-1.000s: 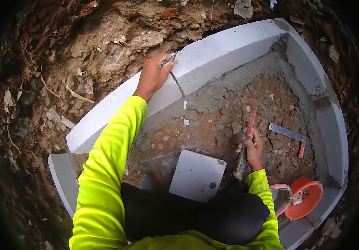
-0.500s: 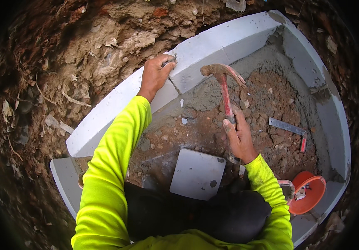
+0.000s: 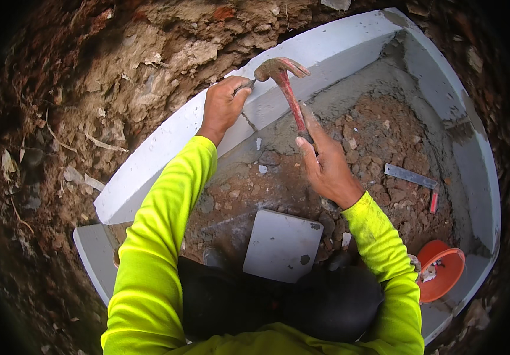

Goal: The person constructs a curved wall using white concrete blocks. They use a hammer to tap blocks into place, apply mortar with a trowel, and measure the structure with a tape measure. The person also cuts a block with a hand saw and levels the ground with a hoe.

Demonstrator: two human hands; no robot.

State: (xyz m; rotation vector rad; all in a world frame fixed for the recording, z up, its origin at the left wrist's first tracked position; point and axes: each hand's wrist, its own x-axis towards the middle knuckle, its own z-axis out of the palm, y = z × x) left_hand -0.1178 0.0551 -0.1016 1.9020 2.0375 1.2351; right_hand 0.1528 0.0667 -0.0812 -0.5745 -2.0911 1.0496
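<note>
My left hand (image 3: 222, 107) is closed on a small, dark, chisel-like piece (image 3: 244, 87), mostly hidden by the fingers, above the top of a long pale block wall (image 3: 154, 160). In my right hand (image 3: 329, 165) is a claw hammer (image 3: 290, 97) with a worn red shaft, gripped around its handle. The hammer's dirty striking face is right beside the tip of the dark piece; whether they touch I cannot tell. Just below, a dark joint (image 3: 248, 122) runs down the wall's inner face.
Further pale blocks (image 3: 474, 171) form the right side, with wet mortar (image 3: 379, 80) along their foot. On the rubble lie a try square (image 3: 410, 176) and a grey square slab (image 3: 281, 244). An orange bucket (image 3: 455, 272) stands at lower right. Rough earth (image 3: 148, 65) rises behind the wall.
The hammer has moved up and left, bringing its head close to the dark piece. My left hand has stayed almost in place.
</note>
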